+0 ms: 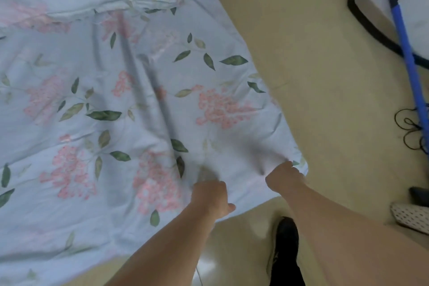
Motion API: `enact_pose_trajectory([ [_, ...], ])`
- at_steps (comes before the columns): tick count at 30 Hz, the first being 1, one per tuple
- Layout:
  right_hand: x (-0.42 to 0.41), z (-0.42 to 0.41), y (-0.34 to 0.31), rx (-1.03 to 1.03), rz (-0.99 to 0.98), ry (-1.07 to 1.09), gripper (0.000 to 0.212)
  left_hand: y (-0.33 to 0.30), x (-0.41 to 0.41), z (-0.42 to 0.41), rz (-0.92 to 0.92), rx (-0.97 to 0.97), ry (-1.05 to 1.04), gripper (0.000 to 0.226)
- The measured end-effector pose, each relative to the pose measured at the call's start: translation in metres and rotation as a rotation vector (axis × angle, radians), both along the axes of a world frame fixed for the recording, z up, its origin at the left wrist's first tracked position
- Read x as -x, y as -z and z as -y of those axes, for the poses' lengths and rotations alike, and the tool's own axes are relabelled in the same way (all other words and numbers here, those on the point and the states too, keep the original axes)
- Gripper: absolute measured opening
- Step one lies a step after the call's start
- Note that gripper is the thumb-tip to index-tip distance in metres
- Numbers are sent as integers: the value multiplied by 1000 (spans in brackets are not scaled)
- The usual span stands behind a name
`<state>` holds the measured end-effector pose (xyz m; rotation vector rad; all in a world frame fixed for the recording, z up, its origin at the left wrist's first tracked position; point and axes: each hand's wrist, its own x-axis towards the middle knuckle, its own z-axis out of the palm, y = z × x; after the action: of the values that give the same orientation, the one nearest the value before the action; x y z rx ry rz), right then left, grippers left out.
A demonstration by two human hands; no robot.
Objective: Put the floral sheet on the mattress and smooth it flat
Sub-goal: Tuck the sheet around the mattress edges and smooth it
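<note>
Head cam: L hand (212, 195) & R hand (286, 176) grip floral sheet (104, 100) edge

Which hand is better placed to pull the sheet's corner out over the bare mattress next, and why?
The right hand, probably. It grips the floral sheet right by its corner, beside the uncovered mattress. The left hand holds the edge further in.

Two bare arms are seen, with no sleeves on them up to the edge of the picture. Nothing is worn on the left hand (212, 197) or the right hand (284, 176): no rings, no watch, no gloves. Lower down, a black shoe (286, 239) is worn, and a dark trouser leg (287, 274) is seen just under it.
</note>
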<state>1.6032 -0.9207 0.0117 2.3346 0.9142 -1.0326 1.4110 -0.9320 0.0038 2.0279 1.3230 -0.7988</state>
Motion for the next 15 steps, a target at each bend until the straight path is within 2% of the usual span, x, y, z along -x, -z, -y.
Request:
enact_pose_trajectory([
  [4,-31,5,28,95,-4,-360,30,17,-32,10,-116,-148,109,26],
  [6,-43,3,31,55,34,-514,25,17,-44,12,-214,-164,129,31],
  [8,-45,1,35,-13,47,-485,32,16,-43,15,-247,-214,99,41],
  [11,-58,1,40,-37,64,-490,70,10,-58,20,-268,-253,21,47],
  [12,-62,0,38,-51,83,-545,73,10,-63,20,-277,-261,5,49],
  [15,-82,-9,34,-135,103,-698,60,16,-82,21,-318,-213,-21,55],
])
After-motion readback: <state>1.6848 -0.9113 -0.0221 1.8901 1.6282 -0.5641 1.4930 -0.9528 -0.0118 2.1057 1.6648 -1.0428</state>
